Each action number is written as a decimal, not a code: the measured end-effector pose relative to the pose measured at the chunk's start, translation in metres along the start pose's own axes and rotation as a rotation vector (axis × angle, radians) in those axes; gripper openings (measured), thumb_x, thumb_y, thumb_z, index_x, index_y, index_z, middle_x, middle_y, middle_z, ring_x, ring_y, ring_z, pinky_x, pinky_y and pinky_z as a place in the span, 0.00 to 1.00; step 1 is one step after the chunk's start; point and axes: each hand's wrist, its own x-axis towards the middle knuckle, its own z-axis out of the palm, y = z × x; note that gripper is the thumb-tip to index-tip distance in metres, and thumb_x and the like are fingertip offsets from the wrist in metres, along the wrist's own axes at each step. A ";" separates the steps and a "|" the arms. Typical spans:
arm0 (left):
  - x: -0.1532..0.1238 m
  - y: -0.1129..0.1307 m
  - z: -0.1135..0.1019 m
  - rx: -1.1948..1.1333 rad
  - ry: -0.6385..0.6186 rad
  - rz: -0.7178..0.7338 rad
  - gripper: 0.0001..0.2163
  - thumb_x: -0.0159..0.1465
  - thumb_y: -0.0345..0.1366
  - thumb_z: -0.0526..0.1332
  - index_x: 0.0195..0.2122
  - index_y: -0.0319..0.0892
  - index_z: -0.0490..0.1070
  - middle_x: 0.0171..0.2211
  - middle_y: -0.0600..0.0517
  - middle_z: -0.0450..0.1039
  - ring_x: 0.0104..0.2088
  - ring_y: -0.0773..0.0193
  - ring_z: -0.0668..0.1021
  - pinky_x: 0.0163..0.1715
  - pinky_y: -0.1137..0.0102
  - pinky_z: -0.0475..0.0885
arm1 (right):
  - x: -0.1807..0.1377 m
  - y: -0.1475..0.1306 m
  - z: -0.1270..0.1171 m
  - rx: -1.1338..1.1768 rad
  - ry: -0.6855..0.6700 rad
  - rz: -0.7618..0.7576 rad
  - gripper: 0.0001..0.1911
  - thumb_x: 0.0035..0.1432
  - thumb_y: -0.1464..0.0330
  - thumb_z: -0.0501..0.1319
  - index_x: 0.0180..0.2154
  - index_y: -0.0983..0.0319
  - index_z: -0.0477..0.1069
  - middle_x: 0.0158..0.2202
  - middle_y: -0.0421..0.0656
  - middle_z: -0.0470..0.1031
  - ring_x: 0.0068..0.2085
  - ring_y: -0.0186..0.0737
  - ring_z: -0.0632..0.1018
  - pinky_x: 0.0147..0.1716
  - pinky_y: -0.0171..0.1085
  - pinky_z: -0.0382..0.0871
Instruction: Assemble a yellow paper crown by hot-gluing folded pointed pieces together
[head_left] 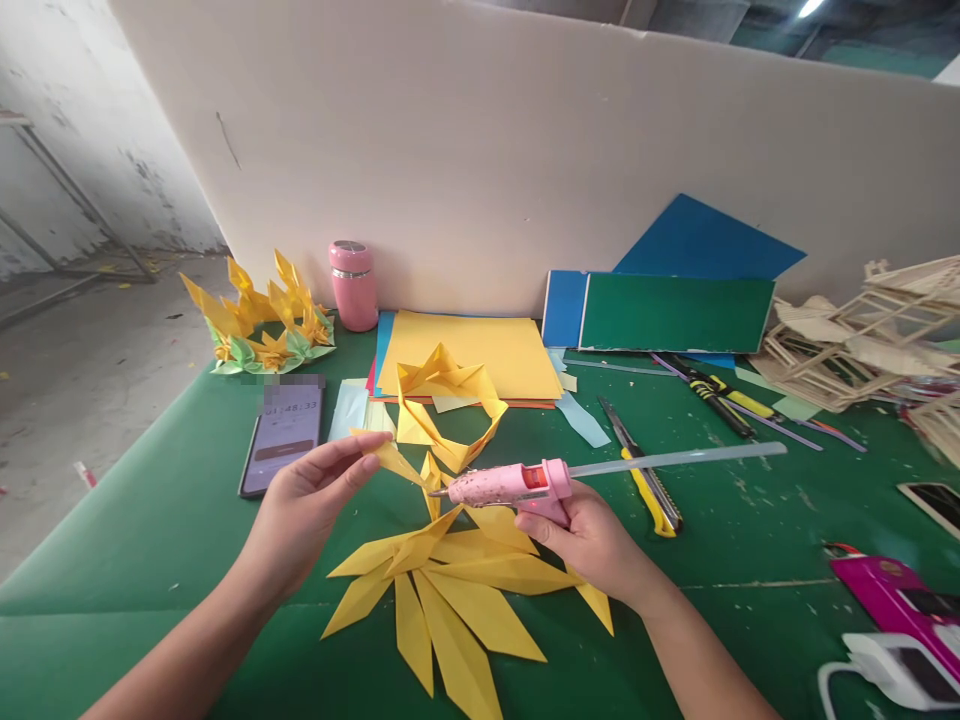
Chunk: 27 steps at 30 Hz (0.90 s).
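My left hand (311, 490) pinches a folded yellow paper petal (396, 462) by its end, above the green table. My right hand (589, 535) grips a pink glue gun (510, 485) whose nozzle points left at the petal; a clear glue stick (675, 458) sticks out of its back. Below both hands lies a fan of several yellow paper petals (450, 590). A folded yellow paper ring (442, 405) sits just behind the petal.
A phone (283, 435) lies at the left, yellow-green paper flowers (259, 320) and a pink flask (352, 285) behind it. Coloured paper sheets (480, 350), a yellow utility knife (645, 470), pens, wooden stick models (862, 340) and a magenta device (900, 600) fill the right.
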 end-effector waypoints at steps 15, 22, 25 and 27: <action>0.002 -0.007 -0.001 -0.003 -0.024 -0.041 0.21 0.42 0.51 0.72 0.36 0.47 0.79 0.43 0.48 0.80 0.45 0.49 0.78 0.47 0.60 0.74 | 0.003 0.037 -0.073 -0.442 0.691 0.178 0.21 0.51 0.48 0.56 0.29 0.59 0.67 0.26 0.43 0.74 0.25 0.41 0.72 0.24 0.37 0.63; 0.000 -0.012 0.006 -0.057 -0.090 -0.002 0.17 0.45 0.48 0.71 0.32 0.45 0.76 0.42 0.46 0.79 0.45 0.51 0.78 0.44 0.62 0.74 | 0.008 0.058 -0.079 -0.818 0.769 0.137 0.23 0.55 0.47 0.47 0.22 0.57 0.63 0.26 0.51 0.73 0.32 0.51 0.74 0.30 0.44 0.65; -0.001 -0.013 0.009 -0.125 -0.110 0.051 0.15 0.46 0.45 0.71 0.27 0.44 0.70 0.37 0.48 0.78 0.43 0.54 0.78 0.43 0.62 0.74 | 0.010 0.064 -0.079 -0.826 0.769 0.136 0.24 0.56 0.48 0.47 0.24 0.58 0.66 0.27 0.52 0.73 0.33 0.53 0.74 0.30 0.45 0.66; -0.001 -0.014 0.010 -0.163 -0.119 0.071 0.15 0.46 0.43 0.71 0.27 0.44 0.67 0.32 0.51 0.76 0.39 0.58 0.78 0.40 0.65 0.74 | 0.009 0.061 -0.077 -0.837 0.782 0.137 0.24 0.57 0.48 0.47 0.27 0.60 0.68 0.29 0.54 0.73 0.34 0.54 0.74 0.31 0.47 0.66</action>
